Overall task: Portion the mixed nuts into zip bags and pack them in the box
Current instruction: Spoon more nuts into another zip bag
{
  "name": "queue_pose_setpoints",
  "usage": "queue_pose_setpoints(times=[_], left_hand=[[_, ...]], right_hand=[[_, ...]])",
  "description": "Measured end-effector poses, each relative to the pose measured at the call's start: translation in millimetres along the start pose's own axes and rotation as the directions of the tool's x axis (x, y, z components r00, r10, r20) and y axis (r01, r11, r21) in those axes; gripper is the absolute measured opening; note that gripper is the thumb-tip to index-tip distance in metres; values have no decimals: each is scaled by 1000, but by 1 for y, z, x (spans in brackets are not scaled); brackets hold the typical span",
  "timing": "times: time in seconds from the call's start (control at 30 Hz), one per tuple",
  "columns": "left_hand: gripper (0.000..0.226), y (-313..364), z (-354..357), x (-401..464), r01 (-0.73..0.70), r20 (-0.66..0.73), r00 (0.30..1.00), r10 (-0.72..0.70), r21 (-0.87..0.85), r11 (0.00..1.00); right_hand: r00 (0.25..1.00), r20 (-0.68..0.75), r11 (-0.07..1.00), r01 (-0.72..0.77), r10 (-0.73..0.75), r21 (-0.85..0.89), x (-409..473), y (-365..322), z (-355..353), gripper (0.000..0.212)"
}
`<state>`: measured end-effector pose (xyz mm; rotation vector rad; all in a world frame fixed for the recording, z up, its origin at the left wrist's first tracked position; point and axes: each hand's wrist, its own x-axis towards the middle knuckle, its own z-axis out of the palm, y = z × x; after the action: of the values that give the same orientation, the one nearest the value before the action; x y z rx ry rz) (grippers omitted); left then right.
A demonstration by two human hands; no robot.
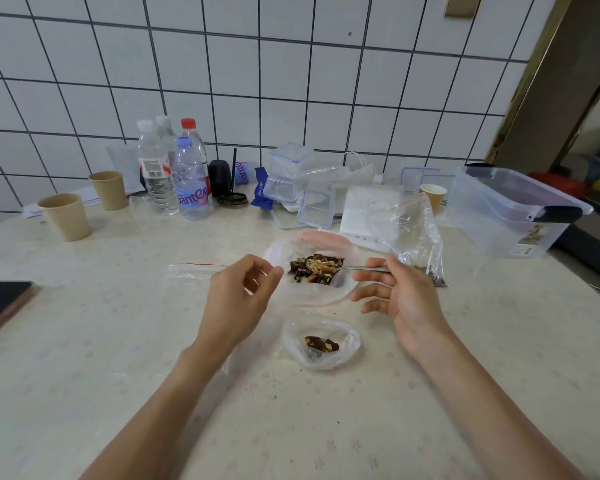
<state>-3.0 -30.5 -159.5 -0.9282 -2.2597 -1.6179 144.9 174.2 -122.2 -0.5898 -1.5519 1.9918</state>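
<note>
Head view of a pale tabletop (118, 341) before a white tiled wall. The right hand (400, 289) pinches the handle of a metal spoon (347, 269) between thumb and forefinger, its other fingers spread; the spoon bowl, loaded with mixed nuts (317, 268), lies over the heap in a clear plastic dish (312, 296) at centre. The left hand (238, 296) hovers just left of the dish with fingers loosely curled, grasping nothing. Near the dish, toward the viewer, an opened zip bag (321, 344) lies flat holding a small portion of nuts. An empty zip bag (191, 271) with a red seal line lies left of the left hand; a third zip bag (407, 233) stands upright behind the right hand, with a few dark bits at its bottom. The clear lidded storage box (506, 209) sits far right. At the far edge stand water bottles (174, 174), two paper cups (84, 206) and small clip-lid containers (291, 174). A dark phone (0, 306) lies at the left edge.
</note>
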Motion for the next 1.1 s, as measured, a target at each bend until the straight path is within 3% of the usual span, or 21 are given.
queue_pose_setpoints(times=[0.13, 0.2, 0.3, 0.4, 0.53, 0.6, 0.67, 0.73, 0.77, 0.83, 0.9, 1.03, 1.1], left_hand=[[44, 2, 0, -6, -18, 251, 968, -21, 151, 988], [52, 3, 0, -9, 16, 392, 917, -67, 130, 991], [40, 5, 2, -12, 52, 539, 839, -76, 60, 997], [26, 7, 7, -15, 27, 574, 818, -27, 9, 1000], [14, 11, 8, -15, 130, 587, 808, -54, -88, 988], [13, 13, 5, -15, 192, 610, 788, -85, -112, 975], [16, 14, 3, -14, 223, 639, 763, -97, -120, 967], [19, 15, 2, -14, 234, 658, 747, -95, -127, 964], [19, 16, 2, -13, 234, 660, 745, -95, -125, 964], [15, 16, 2, -13, 224, 640, 761, -105, -107, 969], [8, 14, 1, -11, 192, 594, 796, -112, -73, 979], [5, 9, 2, -11, 103, 538, 838, -89, 5, 995], [5, 8, 5, -13, 96, 532, 842, -85, 6, 995]], right_hand=[[1000, -6, 1000, 0, 0, 9, -27, -10, -13, 39], [1000, -19, 1000, -22, 22, -9, -39, -9, -19, 39], [998, -16, 998, -59, 58, -37, -54, -2, -26, 41], [999, 11, 995, -52, 53, -90, -63, 7, -31, 41], [985, 114, 954, 156, -131, -257, -72, 14, -37, 40], [929, 250, 815, 362, -274, -452, -77, 14, -43, 36], [820, 444, 526, 572, -361, -629, -83, 11, -49, 32], [664, 620, 177, 729, -418, -661, -87, 6, -52, 37], [600, 677, 53, 763, -426, -644, -88, 4, -51, 40], [538, 724, -44, 789, -432, -612, -90, 0, -49, 43], [551, 703, 16, 792, -449, -610, -90, -2, -50, 40], [789, 451, 562, 614, -417, -555, -85, 0, -47, 31], [856, 309, 733, 515, -414, -444, -78, 1, -41, 34]])
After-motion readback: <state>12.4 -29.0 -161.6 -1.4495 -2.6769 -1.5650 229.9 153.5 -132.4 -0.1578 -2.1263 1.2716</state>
